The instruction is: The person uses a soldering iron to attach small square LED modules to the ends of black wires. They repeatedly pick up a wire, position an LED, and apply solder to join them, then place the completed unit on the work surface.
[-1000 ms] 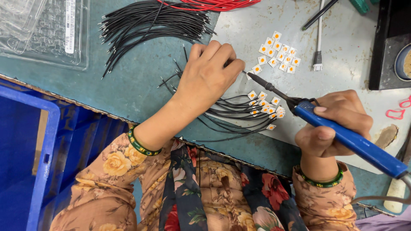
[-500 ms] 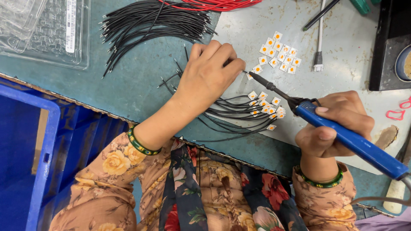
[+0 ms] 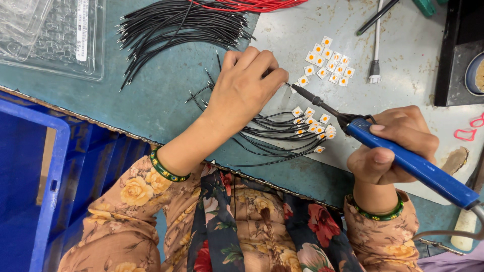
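The teal bench top (image 3: 166, 95) is the widest surface, its near edge running diagonally from upper left to lower right just above the person's floral sleeves. Taking the pale grey work mat (image 3: 403, 55) as landmark: left of it and below the bench edge stands a hard blue plastic crate (image 3: 35, 176). Far left of the mat lies a clear, ribbed plastic tray (image 3: 55, 35). Against the mat's upper left corner fans a bundle of thin black wires (image 3: 176, 25), with red wires (image 3: 252, 5) above; open bench lies between bundle and crate. On the mat's right edge sits a dark box (image 3: 459, 50).

The right hand (image 3: 396, 146), at the mat's lower right, is wrapped tight around a blue soldering iron (image 3: 408, 163), its dark metal tip slanting up-left. The left hand (image 3: 247, 88), over the mat's left edge, pinches narrowly at the tip; what it holds is hidden. On the mat lie loose small square chips (image 3: 327, 63), and below them chips joined to black leads (image 3: 312, 126).
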